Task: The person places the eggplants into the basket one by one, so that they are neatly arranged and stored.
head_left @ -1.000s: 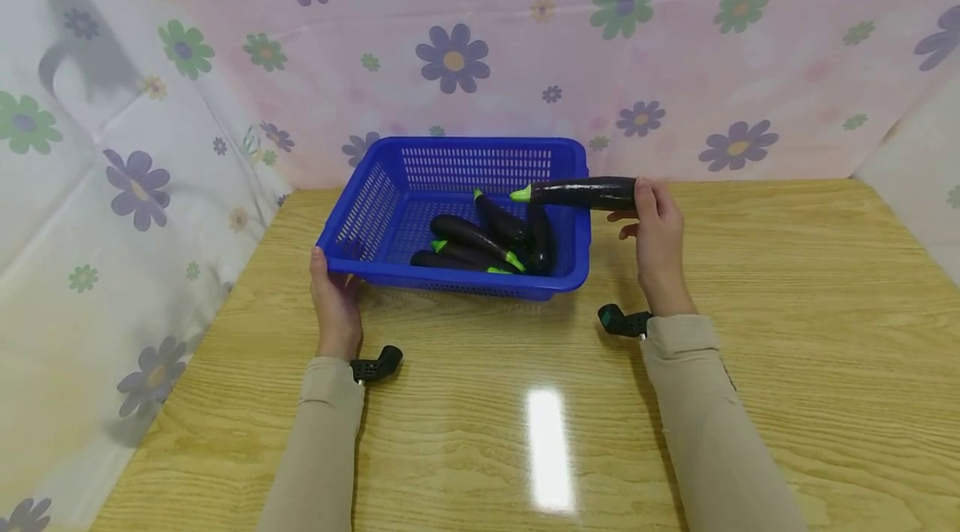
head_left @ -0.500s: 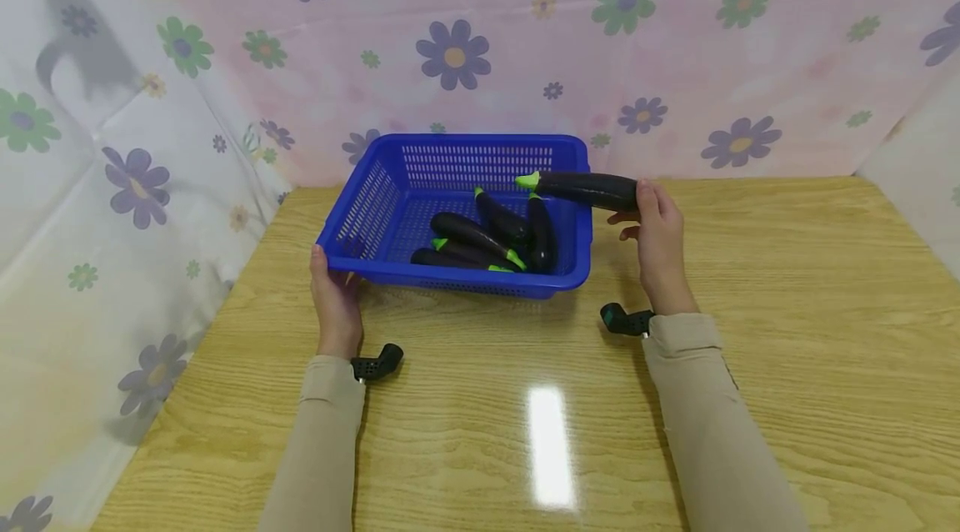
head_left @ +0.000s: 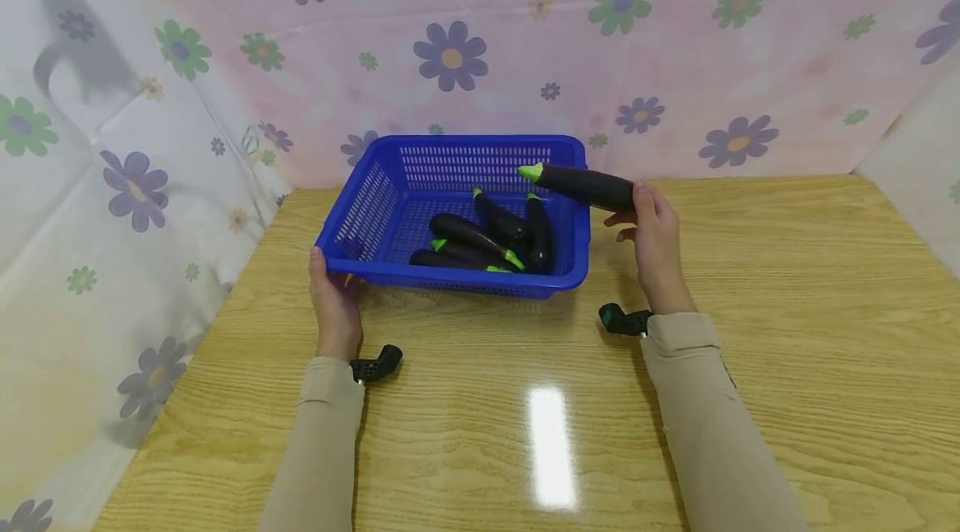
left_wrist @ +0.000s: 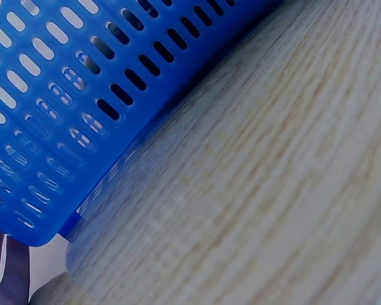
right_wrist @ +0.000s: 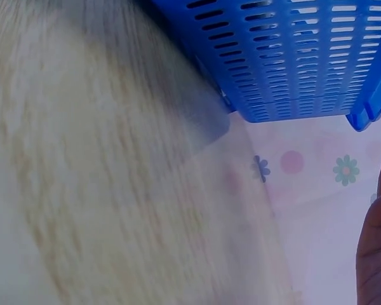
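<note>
In the head view a blue plastic basket (head_left: 459, 275) stands on the table with several eggplants (head_left: 468, 233) lying in its right half. My left hand (head_left: 334, 311) grips the basket's near left corner, thumb over the rim; in the left wrist view its fingers (left_wrist: 16, 273) show below the slotted basket wall (left_wrist: 57, 152). A dark eggplant (head_left: 588, 187) is held at its blunt end by my right hand (head_left: 657, 244), just right of the basket. Its green stem end points left over the basket, tilted upward. Only part of the right fingers shows in the right wrist view.
The wood-grain table (head_left: 810, 332) stretches to the right and toward me. Behind it hangs a flowered pink cloth (head_left: 525, 48), close to the basket's far side. Another flowered cloth (head_left: 97, 223) borders the left edge. Small black wrist cameras (head_left: 378, 363) sit on both wrists.
The held eggplant's stem end has risen, so it now slants up to the left and uncovers the stem of an eggplant beneath. My left hand and the basket stay put.
</note>
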Demonstrator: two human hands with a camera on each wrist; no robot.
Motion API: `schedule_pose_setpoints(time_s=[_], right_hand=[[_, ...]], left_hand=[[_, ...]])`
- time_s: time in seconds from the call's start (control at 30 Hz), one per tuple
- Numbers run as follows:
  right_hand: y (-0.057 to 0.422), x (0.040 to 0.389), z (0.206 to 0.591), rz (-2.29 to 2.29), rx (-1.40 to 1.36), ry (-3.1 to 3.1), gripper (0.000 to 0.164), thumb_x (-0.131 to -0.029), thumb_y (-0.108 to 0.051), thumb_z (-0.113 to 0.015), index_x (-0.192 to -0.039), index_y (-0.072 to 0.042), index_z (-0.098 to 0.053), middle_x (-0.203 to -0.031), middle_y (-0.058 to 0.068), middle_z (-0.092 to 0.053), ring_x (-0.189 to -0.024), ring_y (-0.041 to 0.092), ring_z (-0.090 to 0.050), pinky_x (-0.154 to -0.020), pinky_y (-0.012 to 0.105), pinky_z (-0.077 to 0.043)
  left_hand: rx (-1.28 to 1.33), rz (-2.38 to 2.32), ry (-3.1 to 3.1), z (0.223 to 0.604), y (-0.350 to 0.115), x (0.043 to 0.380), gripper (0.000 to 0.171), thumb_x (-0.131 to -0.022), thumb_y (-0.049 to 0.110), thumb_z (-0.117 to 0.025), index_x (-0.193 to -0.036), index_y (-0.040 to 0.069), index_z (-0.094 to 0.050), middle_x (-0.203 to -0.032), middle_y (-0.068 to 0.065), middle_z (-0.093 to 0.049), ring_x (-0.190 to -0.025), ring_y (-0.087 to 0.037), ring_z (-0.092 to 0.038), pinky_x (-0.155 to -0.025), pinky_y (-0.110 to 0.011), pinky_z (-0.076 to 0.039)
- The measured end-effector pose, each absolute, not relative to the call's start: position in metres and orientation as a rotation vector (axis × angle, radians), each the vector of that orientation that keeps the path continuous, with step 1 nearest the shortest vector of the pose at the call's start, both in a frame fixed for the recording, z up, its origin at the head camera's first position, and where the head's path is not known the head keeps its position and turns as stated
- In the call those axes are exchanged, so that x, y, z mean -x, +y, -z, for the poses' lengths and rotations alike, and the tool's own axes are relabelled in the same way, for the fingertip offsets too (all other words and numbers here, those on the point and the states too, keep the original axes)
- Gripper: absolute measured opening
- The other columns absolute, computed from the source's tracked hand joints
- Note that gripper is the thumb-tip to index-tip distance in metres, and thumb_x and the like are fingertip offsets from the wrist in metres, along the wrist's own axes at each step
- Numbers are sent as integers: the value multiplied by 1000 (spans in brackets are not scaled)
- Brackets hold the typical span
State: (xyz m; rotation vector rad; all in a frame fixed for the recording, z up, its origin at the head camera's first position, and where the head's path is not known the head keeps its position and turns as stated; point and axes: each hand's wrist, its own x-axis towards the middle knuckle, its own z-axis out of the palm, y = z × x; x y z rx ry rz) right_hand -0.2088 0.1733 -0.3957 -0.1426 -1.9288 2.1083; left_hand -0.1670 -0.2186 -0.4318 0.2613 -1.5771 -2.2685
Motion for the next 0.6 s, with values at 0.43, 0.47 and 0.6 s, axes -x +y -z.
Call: schedule_pose_setpoints(time_s=[0.43, 0.47, 0.6], right_hand=[[174, 209, 399, -2129, 140, -1947, 37, -94, -42, -45, -108, -10, -57, -86, -3, -65, -67, 12, -61, -50, 19, -45], [174, 209, 400, -2129, 140, -1948, 37, -94, -42, -45, -107, -10, -57, -85, -3, -65, -67, 12, -61, -50, 19, -44], [175, 210, 402, -2141, 134, -1936, 35, -95, -41, -45, -105, -10, -58, -83, -1, -67, -66, 14, -61, -49, 20, -44]], left_hand=[[-264, 2264, -1590, 432, -218, 167, 51, -93, 56, -35, -132, 25, -47, -134, -5, -49, -124, -19, -44, -107, -40, -29], [-263, 2264, -1590, 432, -218, 167, 51, -93, 56, -35, -132, 25, -47, -134, -5, -49, -124, -19, -45, -107, -40, -29], [-262, 2266, -1594, 432, -219, 167, 51, -93, 56, -34, -132, 26, -47, -134, -5, -49, -124, -18, -44, -107, -39, -29]])
